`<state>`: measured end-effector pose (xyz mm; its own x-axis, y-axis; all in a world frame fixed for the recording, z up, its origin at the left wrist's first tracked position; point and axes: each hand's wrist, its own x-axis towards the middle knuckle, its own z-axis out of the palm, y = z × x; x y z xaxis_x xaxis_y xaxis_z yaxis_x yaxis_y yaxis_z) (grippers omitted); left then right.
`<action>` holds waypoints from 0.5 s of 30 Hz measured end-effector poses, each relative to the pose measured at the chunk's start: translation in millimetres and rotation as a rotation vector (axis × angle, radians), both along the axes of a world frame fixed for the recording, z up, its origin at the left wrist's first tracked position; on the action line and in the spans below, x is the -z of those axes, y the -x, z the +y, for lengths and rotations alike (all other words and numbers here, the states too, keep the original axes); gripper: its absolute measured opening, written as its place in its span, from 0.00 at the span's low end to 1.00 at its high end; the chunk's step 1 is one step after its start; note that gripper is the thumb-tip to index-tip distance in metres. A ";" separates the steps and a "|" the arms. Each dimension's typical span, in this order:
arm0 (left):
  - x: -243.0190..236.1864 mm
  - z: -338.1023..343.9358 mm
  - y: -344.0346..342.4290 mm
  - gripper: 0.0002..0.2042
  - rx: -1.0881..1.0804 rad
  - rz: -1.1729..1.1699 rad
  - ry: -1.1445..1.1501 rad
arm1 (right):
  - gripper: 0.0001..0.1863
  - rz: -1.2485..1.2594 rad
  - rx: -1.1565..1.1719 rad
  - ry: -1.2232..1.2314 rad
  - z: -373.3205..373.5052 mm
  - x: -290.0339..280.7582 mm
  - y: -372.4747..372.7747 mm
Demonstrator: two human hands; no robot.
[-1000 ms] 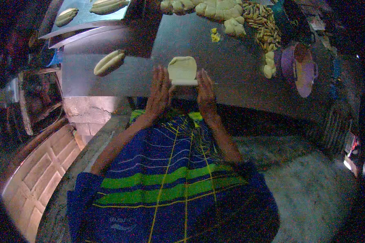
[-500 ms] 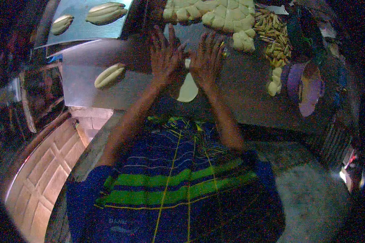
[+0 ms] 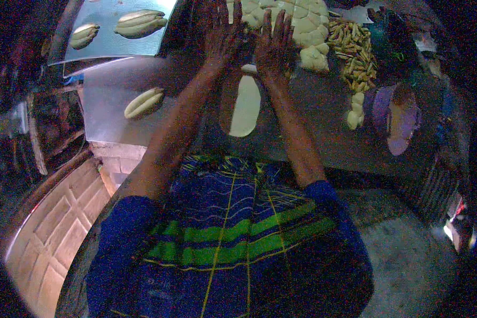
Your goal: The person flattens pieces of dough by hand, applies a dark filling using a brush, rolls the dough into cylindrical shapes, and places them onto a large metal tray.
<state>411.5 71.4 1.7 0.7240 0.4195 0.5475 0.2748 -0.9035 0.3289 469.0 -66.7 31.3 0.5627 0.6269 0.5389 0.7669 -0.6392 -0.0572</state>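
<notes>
Worktable [image 3: 323,122] edge nears flattened dough [image 3: 245,106] behind both hands [image 3: 249,42].

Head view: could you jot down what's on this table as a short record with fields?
left hand: flat, fingers spread, at far end of dough
right hand: flat beside it
dough: long flattened oval on the table
shaped loaf: left, on metal sheet
dough lumps: cut pile at back
bowl: purple, right
</notes>
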 end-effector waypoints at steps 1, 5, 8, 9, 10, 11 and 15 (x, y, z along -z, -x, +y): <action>-1.0 8.3 -8.7 0.35 0.014 -0.022 -0.031 | 0.30 0.027 -0.010 -0.041 2.3 -1.6 -2.9; 14.2 24.5 -3.9 0.32 0.073 -0.124 -0.200 | 0.17 0.239 -0.209 0.032 -38.7 5.4 10.5; 30.6 8.0 19.9 0.29 0.126 -0.102 -0.070 | 0.15 0.457 -0.241 0.185 -64.2 -17.1 34.6; 32.3 -0.6 28.6 0.26 0.140 -0.069 0.053 | 0.17 0.419 -0.338 0.187 -68.9 -8.1 32.5; 32.9 -11.5 38.5 0.24 0.160 -0.034 0.180 | 0.17 0.386 -0.308 0.206 -69.6 -0.5 29.9; 35.4 -20.5 44.8 0.21 0.125 -0.056 0.225 | 0.18 0.354 -0.285 0.222 -67.5 6.2 27.6; 44.9 -29.7 54.3 0.21 0.073 -0.027 0.356 | 0.20 0.331 -0.293 0.114 -66.2 23.7 23.1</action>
